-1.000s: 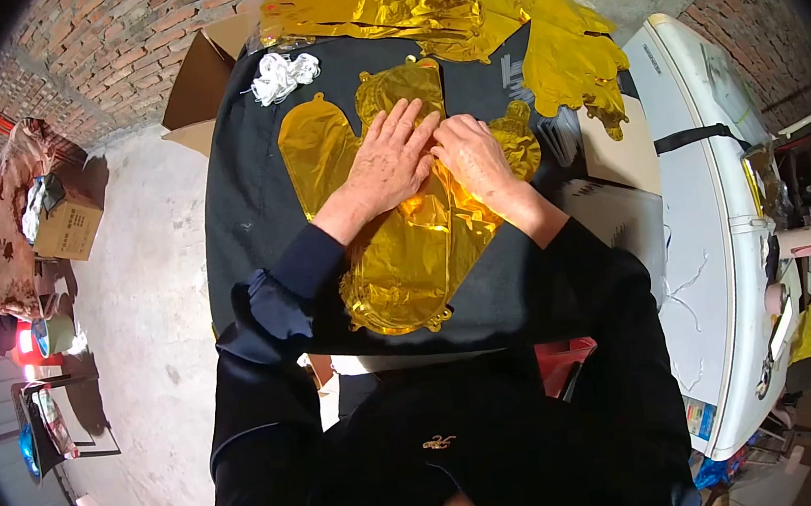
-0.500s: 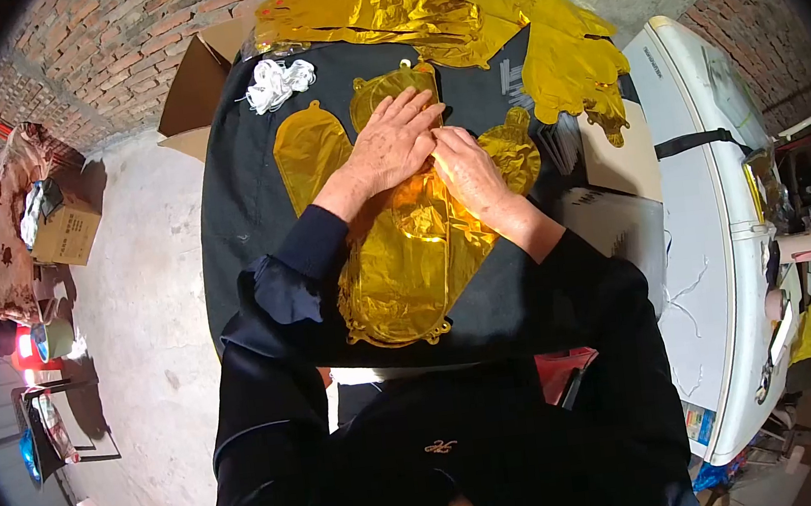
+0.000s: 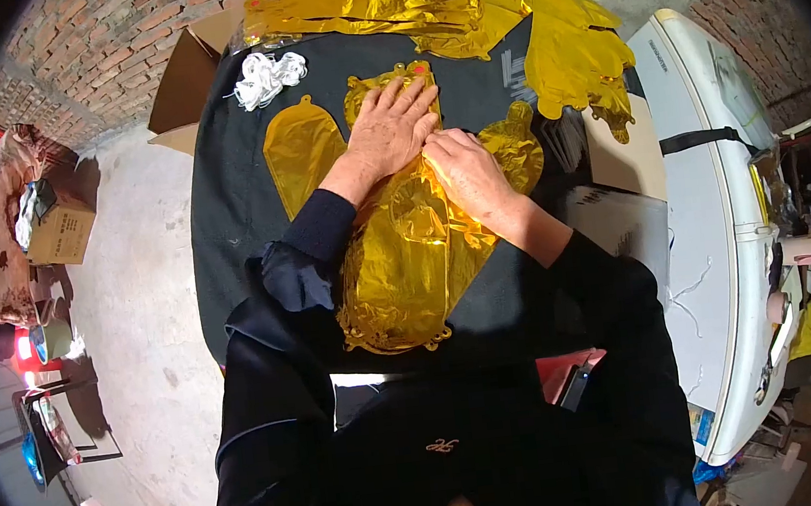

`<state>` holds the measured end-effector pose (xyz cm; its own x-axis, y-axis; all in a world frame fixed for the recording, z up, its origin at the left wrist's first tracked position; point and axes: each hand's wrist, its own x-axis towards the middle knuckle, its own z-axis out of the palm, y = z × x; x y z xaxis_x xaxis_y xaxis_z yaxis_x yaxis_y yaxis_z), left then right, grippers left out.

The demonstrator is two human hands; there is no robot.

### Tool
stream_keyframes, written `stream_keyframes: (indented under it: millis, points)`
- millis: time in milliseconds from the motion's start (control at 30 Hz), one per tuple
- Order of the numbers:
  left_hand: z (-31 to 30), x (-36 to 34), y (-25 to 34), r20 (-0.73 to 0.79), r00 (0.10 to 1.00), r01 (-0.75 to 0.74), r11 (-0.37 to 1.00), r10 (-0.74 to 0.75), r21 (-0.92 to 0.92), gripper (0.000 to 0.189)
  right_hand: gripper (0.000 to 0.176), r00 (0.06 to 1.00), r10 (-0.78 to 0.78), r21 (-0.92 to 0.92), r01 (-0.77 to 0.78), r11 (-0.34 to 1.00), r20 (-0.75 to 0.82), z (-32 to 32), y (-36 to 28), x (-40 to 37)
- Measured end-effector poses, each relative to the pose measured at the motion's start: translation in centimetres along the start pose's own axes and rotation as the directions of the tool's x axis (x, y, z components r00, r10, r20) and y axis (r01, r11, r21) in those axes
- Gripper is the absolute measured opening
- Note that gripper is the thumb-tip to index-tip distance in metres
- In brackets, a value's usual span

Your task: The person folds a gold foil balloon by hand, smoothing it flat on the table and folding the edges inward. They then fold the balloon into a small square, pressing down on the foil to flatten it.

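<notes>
Gold foil balloons [image 3: 393, 279], flat and uninflated, lie across the middle of the black-covered table. My left hand [image 3: 383, 135] rests palm down on their upper part, fingers stretched out and a little apart. Right beside it, my right hand [image 3: 469, 175] has its fingers curled and pinched on the crinkled foil, though the fingertips are partly hidden. Another flat gold piece [image 3: 304, 150] with a rounded end shows to the left. A wrinkled gold end [image 3: 517, 147] sticks out to the right of my right hand.
More gold foil balloons [image 3: 399, 2] are heaped along the table's far side, some hanging at the right [image 3: 575, 57]. A bundle of white string [image 3: 268, 78] sits far left. Clear strips [image 3: 513, 74] lie right of centre. A white refrigerator [image 3: 704, 222] borders the right; a cardboard box [image 3: 193, 83] stands behind left.
My left hand has slid slightly to the left and its fingers are spread wider. My right hand stays pinched on the foil, shifted a little left. The whole view has shifted slightly.
</notes>
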<state>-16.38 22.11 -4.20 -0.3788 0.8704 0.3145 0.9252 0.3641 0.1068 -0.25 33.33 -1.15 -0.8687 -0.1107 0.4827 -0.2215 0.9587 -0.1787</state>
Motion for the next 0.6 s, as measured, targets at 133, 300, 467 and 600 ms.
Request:
stream_keyframes:
  millis: [133, 300, 467, 600]
  points:
    - [0.3, 0.2, 0.4, -0.041, 0.998, 0.055, 0.991, -0.05, 0.126, 0.059, 0.017, 1.0, -0.018, 0.001, 0.018, 1.0, 0.002, -0.7, -0.3, -0.1]
    - [0.4, 0.4, 1.0, -0.037, 0.993, 0.119, 0.984, -0.115, 0.136, 0.065, 0.014, 0.998, 0.001, 0.066, -0.006, 0.998, 0.065, -0.7, -0.4, -0.5]
    - [0.4, 0.2, 0.7, -0.018, 0.995, 0.102, 0.984, -0.1, 0.144, 0.072, 0.007, 0.998, 0.045, 0.247, -0.034, 0.968, -0.038, -0.9, 1.5, 1.4]
    - [0.4, 0.2, 0.5, -0.093, 0.992, 0.093, 0.995, -0.09, 0.029, 0.073, 0.015, 0.976, 0.148, 0.16, -0.122, 0.979, -0.161, -1.0, 3.9, 4.1]
